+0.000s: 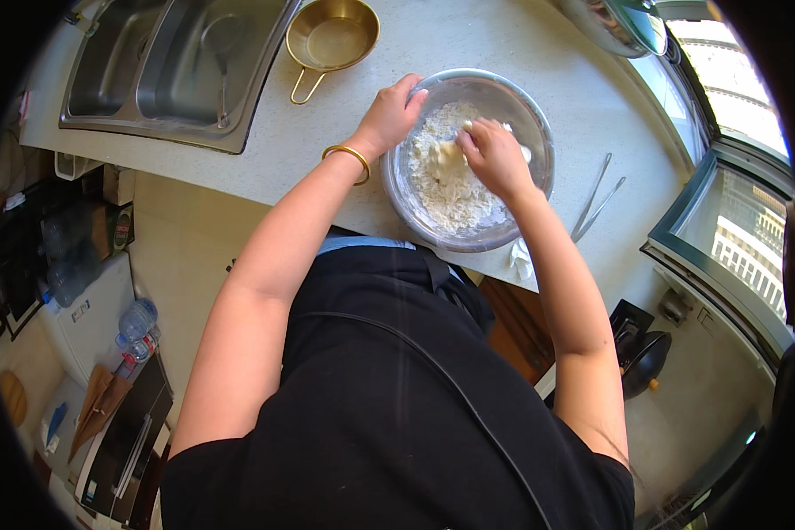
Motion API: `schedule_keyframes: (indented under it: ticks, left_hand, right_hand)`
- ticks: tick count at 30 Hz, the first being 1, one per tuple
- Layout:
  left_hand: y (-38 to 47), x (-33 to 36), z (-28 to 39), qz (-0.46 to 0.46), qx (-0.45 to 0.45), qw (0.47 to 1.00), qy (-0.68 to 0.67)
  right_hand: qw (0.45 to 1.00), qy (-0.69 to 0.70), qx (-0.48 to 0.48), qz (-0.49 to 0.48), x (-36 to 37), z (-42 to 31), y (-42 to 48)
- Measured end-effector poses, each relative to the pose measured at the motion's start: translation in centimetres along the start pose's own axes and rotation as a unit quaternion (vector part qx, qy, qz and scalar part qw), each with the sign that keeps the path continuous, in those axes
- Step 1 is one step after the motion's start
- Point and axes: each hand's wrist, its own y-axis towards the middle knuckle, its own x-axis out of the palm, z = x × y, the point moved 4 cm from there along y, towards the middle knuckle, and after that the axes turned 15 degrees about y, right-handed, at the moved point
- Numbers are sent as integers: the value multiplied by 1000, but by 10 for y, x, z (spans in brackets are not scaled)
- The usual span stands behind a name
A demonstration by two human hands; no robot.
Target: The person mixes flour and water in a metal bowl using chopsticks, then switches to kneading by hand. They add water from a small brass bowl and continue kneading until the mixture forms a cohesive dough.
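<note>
A wide stainless-steel mixing bowl (535, 119) stands near the front edge of the counter. In it lies a crumbly, pale flour dough (460, 199), with loose flour stuck to the wall. My left hand (392, 114) grips the bowl's rim at the upper left, thumb over the edge; a gold-coloured bangle (348, 151) circles that wrist. Inside the bowl, my right hand (497, 156) is curled over a clump of the dough, slightly blurred. White bits cling to its fingers, and its fingertips are partly hidden.
Left of the bowl sits a brass-coloured pan (334, 43) with a wire handle, beside a double steel sink (255, 119). Metal tongs (596, 199) lie to the right, near an open window sash (722, 218). A lidded pot (603, 26) stands at the back right.
</note>
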Motion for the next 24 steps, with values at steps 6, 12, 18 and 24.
schedule_keyframes:
  ticks: [6, 12, 18, 24]
  left_hand:
    - [-5, 1, 1, 6, 6, 1000, 0]
    - [-11, -1, 3, 10, 8, 1000, 11]
    - [-11, 0, 1, -6, -9, 1000, 1]
    - [-5, -3, 1, 42, 27, 999, -18]
  right_hand:
    - [995, -64, -59, 57, 33, -1, -50]
    - [990, -63, -15, 128, 50, 14, -9]
    - [988, -63, 89, 106, 57, 38, 20]
    - [998, -28, 27, 47, 42, 34, 23]
